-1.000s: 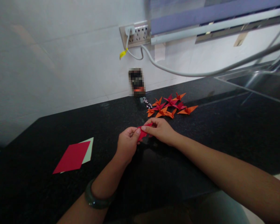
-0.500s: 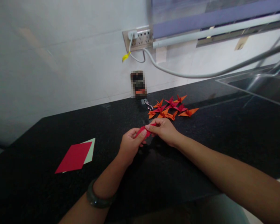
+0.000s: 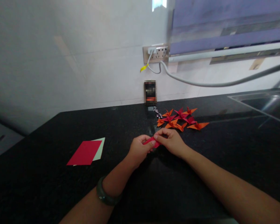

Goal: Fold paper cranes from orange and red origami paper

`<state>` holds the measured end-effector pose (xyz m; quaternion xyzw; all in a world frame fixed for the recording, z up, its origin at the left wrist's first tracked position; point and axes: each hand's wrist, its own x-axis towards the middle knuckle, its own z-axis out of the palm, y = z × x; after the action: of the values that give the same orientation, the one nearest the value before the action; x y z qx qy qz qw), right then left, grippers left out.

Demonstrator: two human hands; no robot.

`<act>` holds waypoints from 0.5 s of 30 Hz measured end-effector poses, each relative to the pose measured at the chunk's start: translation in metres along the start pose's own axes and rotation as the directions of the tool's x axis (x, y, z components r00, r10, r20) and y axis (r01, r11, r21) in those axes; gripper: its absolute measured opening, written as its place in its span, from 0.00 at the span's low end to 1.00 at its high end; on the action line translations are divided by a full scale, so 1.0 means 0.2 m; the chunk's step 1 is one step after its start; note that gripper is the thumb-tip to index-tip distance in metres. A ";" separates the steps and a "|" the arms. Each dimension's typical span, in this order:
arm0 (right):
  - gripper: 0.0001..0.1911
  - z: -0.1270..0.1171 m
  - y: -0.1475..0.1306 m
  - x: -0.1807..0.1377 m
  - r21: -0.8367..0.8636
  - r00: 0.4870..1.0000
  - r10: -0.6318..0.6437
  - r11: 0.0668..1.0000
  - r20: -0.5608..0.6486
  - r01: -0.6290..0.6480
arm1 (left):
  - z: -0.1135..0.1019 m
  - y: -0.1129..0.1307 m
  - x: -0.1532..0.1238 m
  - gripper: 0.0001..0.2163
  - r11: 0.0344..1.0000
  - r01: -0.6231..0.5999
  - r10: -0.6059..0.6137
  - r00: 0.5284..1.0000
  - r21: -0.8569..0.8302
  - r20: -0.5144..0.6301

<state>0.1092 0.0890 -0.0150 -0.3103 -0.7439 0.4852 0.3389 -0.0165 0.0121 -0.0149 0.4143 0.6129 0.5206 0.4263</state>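
Note:
Both of my hands pinch a small folded red paper (image 3: 150,142) just above the black countertop (image 3: 49,186). My left hand (image 3: 139,150) is curled round its left end, and a dark green bangle sits on that wrist. My right hand (image 3: 171,142) grips the right end with thumb and fingers pressed together. Behind my right hand lies a cluster of several folded red and orange paper cranes (image 3: 180,118).
A red paper sheet (image 3: 85,152) lies on a pale green sheet at the left of the counter. A small dark object (image 3: 150,92) leans on the white tiled wall. Above it are a wall socket (image 3: 156,53) and a grey hose (image 3: 212,83). A steel sink (image 3: 266,104) sits at the right.
The camera has tilted up and turned, so everything sits lower and further right in view. My hands keep hold of the red paper, which now looks flatter and narrower.

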 end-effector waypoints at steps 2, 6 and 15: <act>0.07 0.00 -0.01 0.00 -0.093 0.999 -0.042 0.995 0.002 0.042 | 0.00 0.00 0.00 0.06 1.000 -0.011 0.011 1.000 0.015 -0.006; 0.07 0.00 -0.02 -0.01 -0.167 0.993 -0.069 0.982 0.096 0.084 | -0.01 -0.01 0.01 0.05 0.999 -0.044 0.043 0.999 0.027 0.023; 0.11 0.03 0.03 -0.03 -0.143 0.981 -0.084 0.988 -0.177 0.058 | -0.01 0.00 0.02 0.19 0.896 0.141 -0.147 0.989 -0.421 0.019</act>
<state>0.1088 0.0847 -0.0240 -0.3493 -0.7520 0.3900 0.4005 -0.0191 0.0158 -0.0151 0.2627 0.5179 0.6102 0.5389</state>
